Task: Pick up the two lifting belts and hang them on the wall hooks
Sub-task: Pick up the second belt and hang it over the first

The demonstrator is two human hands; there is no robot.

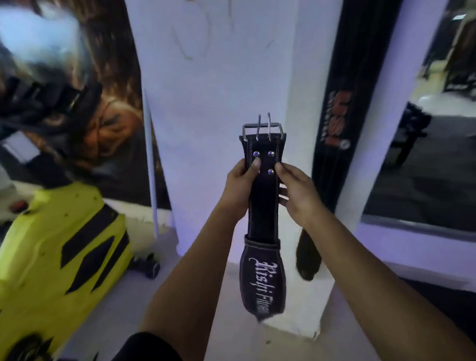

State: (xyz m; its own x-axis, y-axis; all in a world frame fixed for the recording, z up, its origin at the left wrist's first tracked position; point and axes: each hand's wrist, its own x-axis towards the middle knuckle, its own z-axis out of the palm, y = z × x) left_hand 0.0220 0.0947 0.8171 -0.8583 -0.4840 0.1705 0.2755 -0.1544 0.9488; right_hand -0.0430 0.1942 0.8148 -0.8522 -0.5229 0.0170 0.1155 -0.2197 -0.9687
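A black sleeve (150, 352) sits closest, at the bottom edge, on the left arm that reaches forward and up. Well to the left of the hands, low down, a big yellow-green machine body (53, 253) with black stripes fills the corner, and above it a dark wall poster (103, 96) is blurred.

The left hand (237, 188) is closed around the left edge of a black lifting belt (263, 198), thumb pressed on its face just below the rivets. The belt stands upright between the two hands, in front of a white pillar (223, 69). Its metal buckle (263, 129) is above the fingers, two prongs pointing up, and its wide padded end with white lettering hangs below the wrists.

The right hand (299, 194) grips the belt's right edge, thumb on the front and fingers curled behind. Just right of that hand, a black banner (343, 103) with red lettering runs down the pillar's far side, and a dark rounded shape (306, 255) hangs below the right wrist; I cannot tell what it is. Further right a mirror (440, 135) shows a dim room.
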